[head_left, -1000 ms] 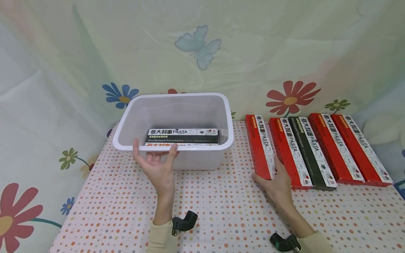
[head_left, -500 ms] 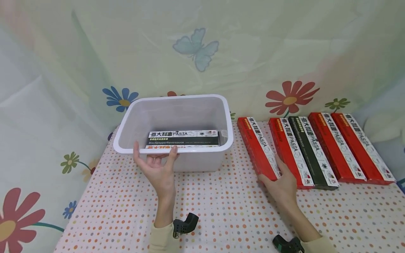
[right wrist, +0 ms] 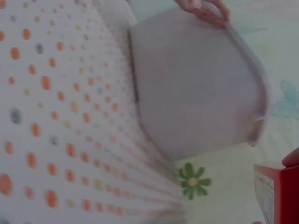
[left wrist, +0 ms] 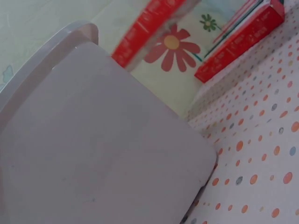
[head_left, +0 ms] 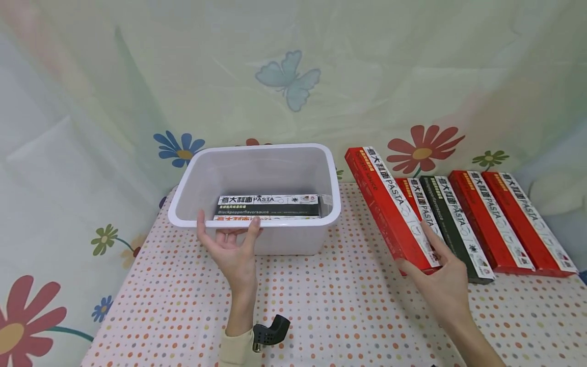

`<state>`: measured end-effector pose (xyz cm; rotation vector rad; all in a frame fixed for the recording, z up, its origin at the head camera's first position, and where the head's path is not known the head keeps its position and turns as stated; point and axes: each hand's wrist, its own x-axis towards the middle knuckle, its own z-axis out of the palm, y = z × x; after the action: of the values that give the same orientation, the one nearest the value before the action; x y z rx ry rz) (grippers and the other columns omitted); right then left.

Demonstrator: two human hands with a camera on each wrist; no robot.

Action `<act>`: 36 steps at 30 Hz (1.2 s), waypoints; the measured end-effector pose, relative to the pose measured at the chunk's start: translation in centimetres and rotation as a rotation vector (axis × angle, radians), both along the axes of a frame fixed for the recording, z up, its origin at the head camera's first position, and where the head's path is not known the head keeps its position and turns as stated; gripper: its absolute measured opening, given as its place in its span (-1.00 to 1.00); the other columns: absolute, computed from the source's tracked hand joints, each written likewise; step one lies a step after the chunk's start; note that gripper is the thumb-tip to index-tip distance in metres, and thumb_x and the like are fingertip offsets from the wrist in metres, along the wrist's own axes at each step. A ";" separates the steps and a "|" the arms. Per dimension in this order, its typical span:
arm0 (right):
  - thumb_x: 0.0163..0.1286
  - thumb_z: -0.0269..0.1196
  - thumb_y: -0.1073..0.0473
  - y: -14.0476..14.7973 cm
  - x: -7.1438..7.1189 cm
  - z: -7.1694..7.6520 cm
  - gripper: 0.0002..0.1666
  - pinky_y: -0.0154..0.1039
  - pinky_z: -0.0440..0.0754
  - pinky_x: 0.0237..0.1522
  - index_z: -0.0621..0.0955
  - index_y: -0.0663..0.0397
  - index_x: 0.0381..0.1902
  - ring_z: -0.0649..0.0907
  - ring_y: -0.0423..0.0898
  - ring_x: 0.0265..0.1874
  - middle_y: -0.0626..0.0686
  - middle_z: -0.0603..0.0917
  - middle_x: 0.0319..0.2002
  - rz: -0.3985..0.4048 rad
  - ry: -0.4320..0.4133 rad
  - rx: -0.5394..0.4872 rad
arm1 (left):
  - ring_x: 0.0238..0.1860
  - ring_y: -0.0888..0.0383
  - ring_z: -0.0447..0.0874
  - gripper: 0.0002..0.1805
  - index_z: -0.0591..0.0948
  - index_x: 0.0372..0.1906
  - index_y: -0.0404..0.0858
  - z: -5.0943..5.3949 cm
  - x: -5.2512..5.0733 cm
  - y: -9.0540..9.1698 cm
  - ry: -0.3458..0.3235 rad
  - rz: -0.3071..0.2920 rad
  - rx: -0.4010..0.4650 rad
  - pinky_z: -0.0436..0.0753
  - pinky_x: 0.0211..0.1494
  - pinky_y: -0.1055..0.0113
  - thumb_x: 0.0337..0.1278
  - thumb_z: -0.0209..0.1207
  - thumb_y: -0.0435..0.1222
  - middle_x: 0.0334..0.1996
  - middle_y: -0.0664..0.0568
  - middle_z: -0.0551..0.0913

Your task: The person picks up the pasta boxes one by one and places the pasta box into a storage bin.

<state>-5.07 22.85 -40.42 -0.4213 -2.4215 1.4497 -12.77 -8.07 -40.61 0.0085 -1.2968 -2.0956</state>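
Observation:
A red pasta box (head_left: 385,209) is gripped at its near end by my right hand (head_left: 442,288), raised and tilted, its far end pointing up and left. In the right wrist view the end of that red box (right wrist: 285,196) shows at the lower right, with fingertips at it. My left hand (head_left: 236,260) holds the front rim of the white bin (head_left: 293,237), thumb and fingers at the edge. Inside the bin lie a black pasta box (head_left: 270,208) and a box with orange lettering (head_left: 270,217), partly hidden behind the rim.
Right of the held box, a red box (head_left: 405,186) partly covered by it, a black box (head_left: 463,229) and two red boxes (head_left: 495,221) lie side by side on the dotted cloth (head_left: 321,306). A floral curtain (head_left: 367,92) hangs behind.
The leftmost red box has been lifted from the cloth and tilted by my right hand, which has moved right and slightly nearer. My left hand keeps its hold on the bin.

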 end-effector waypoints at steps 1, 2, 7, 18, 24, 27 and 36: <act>0.34 0.44 0.27 0.2 0.0 0.5 0.08 -0.84 0.45 -0.22 0.16 -0.23 0.68 0.34 -0.02 0.26 0.27 0.31 0.54 0.010 0.019 0.025 | -0.18 0.04 0.67 0.23 -0.05 0.67 -0.12 0.0 0.0 0.0 0.001 0.000 0.002 0.89 -0.10 0.05 0.01 0.45 -0.62 0.14 -0.33 0.55; 0.35 0.44 0.26 0.4 -0.1 1.0 0.08 -0.83 0.46 -0.19 0.17 -0.25 0.68 0.33 -0.08 0.25 0.26 0.32 0.53 0.024 0.041 0.041 | -0.18 0.04 0.67 0.24 -0.06 0.67 -0.12 0.0 0.0 0.0 0.002 0.001 0.005 0.89 -0.11 0.04 0.01 0.45 -0.62 0.13 -0.33 0.56; 0.31 0.46 0.30 1.6 -1.2 3.7 0.07 -0.76 0.57 -0.09 0.24 -0.24 0.66 0.38 -0.28 0.19 0.15 0.38 0.49 0.145 0.175 0.087 | -0.21 0.06 0.67 0.25 -0.07 0.68 -0.15 0.0 -0.1 -0.1 0.006 0.006 0.009 0.89 -0.13 0.05 -0.01 0.45 -0.64 0.12 -0.33 0.57; 0.10 0.55 0.30 -0.3 -6.9 10.1 0.12 -0.66 0.64 -0.17 0.34 -0.04 0.61 0.48 -0.12 0.14 0.26 0.47 0.44 0.497 0.256 0.250 | -0.19 0.03 0.69 0.25 -0.04 0.68 -0.08 -0.1 0.0 -0.2 0.017 0.005 0.019 0.89 -0.13 0.02 -0.01 0.45 -0.63 0.14 -0.34 0.57; 0.23 0.49 0.22 -4.1 -10.4 11.4 0.02 -0.36 0.73 -0.13 0.33 0.00 0.61 0.45 0.14 0.26 0.22 0.43 0.47 0.730 0.057 0.259 | -0.05 -0.11 0.71 0.24 -0.05 0.67 -0.12 -0.2 -0.2 -0.1 0.018 0.002 -0.008 0.89 -0.11 0.05 0.00 0.45 -0.62 0.27 -0.31 0.53; 0.22 0.46 0.26 -6.2 -12.2 11.0 0.00 -0.22 0.73 -0.10 0.34 0.02 0.61 0.45 0.12 0.24 0.20 0.45 0.45 0.827 -0.009 0.227 | -0.02 -0.12 0.71 0.22 -0.06 0.67 -0.15 -0.3 -0.2 -0.1 0.020 0.000 -0.015 0.89 -0.09 0.06 0.02 0.44 -0.61 0.31 -0.29 0.51; 0.12 0.40 0.32 -9.7 -16.2 10.0 -0.09 -0.22 0.73 -0.17 0.47 0.17 0.50 0.59 0.07 0.00 0.16 0.66 0.21 1.014 -0.094 0.263 | 0.18 -0.32 0.59 0.18 -0.05 0.66 -0.12 -0.4 -0.3 -0.3 0.034 -0.008 -0.054 0.87 -0.02 0.07 0.08 0.42 -0.59 0.43 -0.35 0.38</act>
<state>-21.32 13.16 -30.43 0.9520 -2.9918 1.3549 -13.11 -8.35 -40.97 -0.0548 -1.3347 -2.0577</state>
